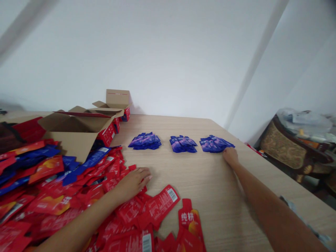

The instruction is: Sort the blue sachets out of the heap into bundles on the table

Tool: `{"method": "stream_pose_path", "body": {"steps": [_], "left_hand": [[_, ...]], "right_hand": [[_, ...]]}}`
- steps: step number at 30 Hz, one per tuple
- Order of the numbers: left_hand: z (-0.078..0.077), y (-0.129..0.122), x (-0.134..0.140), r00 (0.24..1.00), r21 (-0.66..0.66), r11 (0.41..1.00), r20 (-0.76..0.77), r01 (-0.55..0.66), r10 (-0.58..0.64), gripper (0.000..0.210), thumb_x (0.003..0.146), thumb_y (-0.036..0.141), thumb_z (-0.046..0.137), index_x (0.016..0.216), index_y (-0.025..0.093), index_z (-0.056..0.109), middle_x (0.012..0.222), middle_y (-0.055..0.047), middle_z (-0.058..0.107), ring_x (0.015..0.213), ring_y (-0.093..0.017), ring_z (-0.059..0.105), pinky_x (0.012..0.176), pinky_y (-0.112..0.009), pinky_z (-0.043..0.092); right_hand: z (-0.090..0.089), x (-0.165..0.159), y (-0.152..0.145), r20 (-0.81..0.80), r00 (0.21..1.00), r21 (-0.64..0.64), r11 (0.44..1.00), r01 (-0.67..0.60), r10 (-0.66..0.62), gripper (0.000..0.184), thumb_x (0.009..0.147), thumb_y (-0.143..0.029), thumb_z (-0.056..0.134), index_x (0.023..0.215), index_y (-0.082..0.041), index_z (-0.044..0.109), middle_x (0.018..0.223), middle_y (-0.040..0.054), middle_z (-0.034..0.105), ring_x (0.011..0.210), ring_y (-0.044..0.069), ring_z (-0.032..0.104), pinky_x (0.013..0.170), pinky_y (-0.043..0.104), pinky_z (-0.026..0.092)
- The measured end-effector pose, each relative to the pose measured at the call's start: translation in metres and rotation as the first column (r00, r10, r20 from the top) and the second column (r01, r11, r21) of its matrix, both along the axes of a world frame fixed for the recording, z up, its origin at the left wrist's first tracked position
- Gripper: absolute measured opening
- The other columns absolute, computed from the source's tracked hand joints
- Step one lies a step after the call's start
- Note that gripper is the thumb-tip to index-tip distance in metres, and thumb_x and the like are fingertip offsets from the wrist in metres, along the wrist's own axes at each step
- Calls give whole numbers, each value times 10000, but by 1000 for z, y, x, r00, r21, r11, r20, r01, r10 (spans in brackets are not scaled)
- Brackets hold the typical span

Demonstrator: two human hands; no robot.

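Note:
My left hand (136, 180) lies palm down at the right edge of a big heap of red pouches (56, 204), fingers loosely stretched and apart. It touches the red pouches under it and grips none that I can see. Farther off on the right, my right hand (231, 156) is closed against the near right end of a pile of blue pouches (214, 144). Its fingertips are hidden, so what they hold, if anything, cannot be made out. Two similar blue piles lie to the left, a middle pile (183, 144) and a left pile (145, 141).
Open cardboard boxes (76, 124) with red sides stand at the left, behind the heap. Blue pouches (89, 164) are mixed into it. Loose red pouches (189, 218) lie on the table (210, 185) near the front. A patterned chair (285, 141) with plastic bags stands beyond the right edge.

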State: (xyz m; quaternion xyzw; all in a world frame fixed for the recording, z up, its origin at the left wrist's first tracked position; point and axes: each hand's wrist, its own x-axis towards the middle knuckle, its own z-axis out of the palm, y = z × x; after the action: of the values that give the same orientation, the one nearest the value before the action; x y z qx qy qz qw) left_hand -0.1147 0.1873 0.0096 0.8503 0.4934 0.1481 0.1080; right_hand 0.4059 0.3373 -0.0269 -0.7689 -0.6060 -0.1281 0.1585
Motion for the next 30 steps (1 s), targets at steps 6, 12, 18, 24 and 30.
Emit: {"method": "stream_pose_path", "body": {"steps": [6,12,18,24,30], "left_hand": [[-1,-1,-1,1000,4,1000,-1,7,-7,423,929,432,312,1149,203,591,1221,-66,599,1157,-190,516,1045,-364,326],[-2,0,-1,1000,5,1000,-12,3,-3,421,927,439,312,1145,215,594,1215,-57,603,1159,-184,516,1045,-348,325],[-1,0,-1,1000,-1,1000,-13,3,-3,432,928,436,311,1147,196,596,1223,-73,598,1161,-192,515,1055,-370,316],[-2,0,-1,1000,-6,1000,7,2,-2,430,924,445,313,1143,211,599,1221,-69,599,1158,-198,516,1051,-381,320],[-3,1,-2,1000,-11,1000,18,5,-5,422,919,453,320,1148,233,597,1235,-63,591,1161,-202,515,1046,-394,323]], "right_hand": [[-1,-8,-4,-35,998,6,999,-49,49,270,759,-102,432,811,-109,697,868,145,667,874,217,602,805,294,410],[-2,-19,-6,-81,980,17,983,-183,184,323,732,-73,411,781,-194,706,886,47,677,885,162,593,832,243,399],[-3,-48,-7,-126,948,50,956,-289,293,314,743,-82,407,758,-201,698,904,37,671,913,165,585,856,261,400],[-2,-73,-4,-185,902,117,920,-374,390,356,720,-51,397,863,-177,698,930,56,672,952,169,574,918,265,383],[8,-48,-3,-195,950,212,956,-203,245,375,743,-89,364,988,-134,644,988,100,633,995,208,527,935,309,366]]}}
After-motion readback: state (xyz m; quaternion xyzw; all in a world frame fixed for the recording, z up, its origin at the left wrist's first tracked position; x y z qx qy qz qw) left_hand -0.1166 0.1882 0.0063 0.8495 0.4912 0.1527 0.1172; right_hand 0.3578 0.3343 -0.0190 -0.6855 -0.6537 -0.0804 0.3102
